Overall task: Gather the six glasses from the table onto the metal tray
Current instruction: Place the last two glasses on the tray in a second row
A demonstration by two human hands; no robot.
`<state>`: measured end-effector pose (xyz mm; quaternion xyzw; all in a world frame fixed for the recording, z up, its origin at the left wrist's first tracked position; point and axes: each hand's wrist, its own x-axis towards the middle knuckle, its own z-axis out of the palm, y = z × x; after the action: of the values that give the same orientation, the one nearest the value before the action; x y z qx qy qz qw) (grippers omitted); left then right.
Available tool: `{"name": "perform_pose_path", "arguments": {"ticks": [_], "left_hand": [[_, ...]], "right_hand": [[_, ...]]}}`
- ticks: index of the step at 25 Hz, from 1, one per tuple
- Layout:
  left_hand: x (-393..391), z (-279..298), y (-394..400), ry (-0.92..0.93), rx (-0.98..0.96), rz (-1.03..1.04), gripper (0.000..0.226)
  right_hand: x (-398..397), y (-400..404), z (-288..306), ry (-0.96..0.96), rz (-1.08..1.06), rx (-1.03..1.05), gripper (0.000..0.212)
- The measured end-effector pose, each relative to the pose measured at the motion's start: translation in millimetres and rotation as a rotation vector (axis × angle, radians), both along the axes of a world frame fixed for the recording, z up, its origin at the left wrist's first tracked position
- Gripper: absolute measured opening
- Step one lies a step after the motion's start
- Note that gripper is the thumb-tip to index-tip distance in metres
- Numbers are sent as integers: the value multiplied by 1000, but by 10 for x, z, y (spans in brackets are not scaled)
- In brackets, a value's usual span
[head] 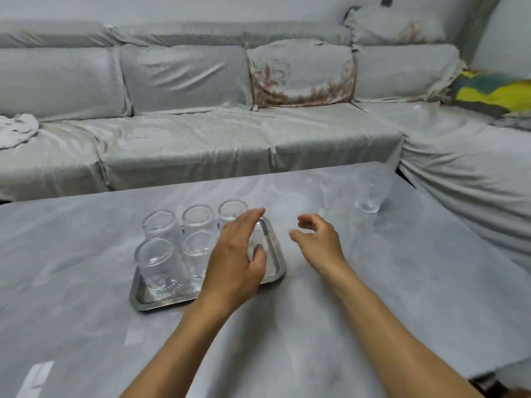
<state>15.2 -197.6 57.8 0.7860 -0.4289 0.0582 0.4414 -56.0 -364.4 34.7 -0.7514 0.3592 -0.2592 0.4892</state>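
Note:
A metal tray (279, 270) lies on the grey table, left of centre. Several clear glasses stand on it in two rows, the nearest at the front left (156, 264) and one at the back right (231, 210). One more clear glass (370, 194) stands alone on the table at the far right, near the back edge. My left hand (235, 261) hovers over the tray's right part, fingers spread, holding nothing. Just right of the tray, my right hand (316, 239) is above the table with its fingers loosely curled and apart, also holding nothing.
A grey marbled table (373, 282) fills the foreground. A grey covered corner sofa (201, 139) runs behind it and along the right. A yellow and green cushion (494, 93) lies at the sofa's right end. A dark object (488, 383) sits at the bottom right corner.

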Motion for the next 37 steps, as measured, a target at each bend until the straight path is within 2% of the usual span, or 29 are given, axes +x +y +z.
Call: {"name": "perform_pose_path", "arguments": {"ticks": [3, 5, 7, 10, 12, 14, 15, 17, 18, 20, 21, 23, 24, 25, 27, 29, 30, 31, 33, 34, 35, 37], "left_hand": [[-212, -272, -712, 112, 242, -138, 67], [-196, -531, -1142, 39, 477, -198, 64], [-193, -724, -1495, -78, 696, -242, 54], [-91, -883, -1775, -134, 818, -282, 49], [18, -967, -1817, -168, 835, -306, 52], [40, -982, -1783, -170, 845, -306, 53], [18, -968, -1781, -158, 849, -309, 53], [-21, -932, -1779, -122, 854, -300, 53], [-36, -883, -1760, -84, 847, -301, 53], [-130, -748, -1729, 135, 727, -287, 53], [-182, -678, -1669, 327, 568, -241, 56], [-336, -477, -1449, 809, 164, -131, 73], [-403, -370, -1343, 962, -30, -99, 78], [-442, -257, -1215, 1019, -188, -83, 77], [-454, -61, -825, 974, -373, -73, 65], [-411, 183, -386, 869, -451, -65, 61], [-344, 271, -199, 795, -443, -30, 66], [-275, 341, -31, 714, -404, 25, 71], [-189, 428, 223, 549, -300, 101, 79], [-162, 437, 339, 487, -264, 115, 80], [-149, 433, 413, 437, -234, 120, 81], [-157, 380, 513, 353, -182, 123, 81]], "right_hand": [[-494, -469, -6, -12, -183, 4, 41], [-718, -818, -31, 66, -232, -78, 46], [-818, -1158, -37, 188, -201, -266, 55], [-721, -1661, 26, 360, -131, -578, 69], [-528, -1971, 79, 502, -98, -646, 74], [-337, -2204, 42, 667, -73, -627, 62], [-290, -2281, 3, 690, -81, -624, 47], [-276, -2283, -43, 597, -126, -614, 11], [-296, -2222, -56, 527, -145, -617, 10], [-424, -1969, -84, 387, -174, -612, 16], [-482, -1782, -76, 284, -164, -562, 18], [-585, -1313, 5, 6, -79, -298, 19], [-620, -1082, 56, -137, -14, -103, 18], [-631, -872, 126, -234, 53, 98, 16], [-645, -449, 311, -344, 209, 434, 14], [-619, -63, 445, -442, 295, 598, 8], [-591, 109, 474, -453, 291, 558, 7], [-561, 262, 478, -388, 285, 383, 22], [-477, 537, 461, -146, 297, -186, 63], [-407, 700, 453, -80, 335, -442, 76], [-335, 836, 443, -47, 360, -605, 82], [-190, 981, 393, 17, 317, -683, 85]]}}
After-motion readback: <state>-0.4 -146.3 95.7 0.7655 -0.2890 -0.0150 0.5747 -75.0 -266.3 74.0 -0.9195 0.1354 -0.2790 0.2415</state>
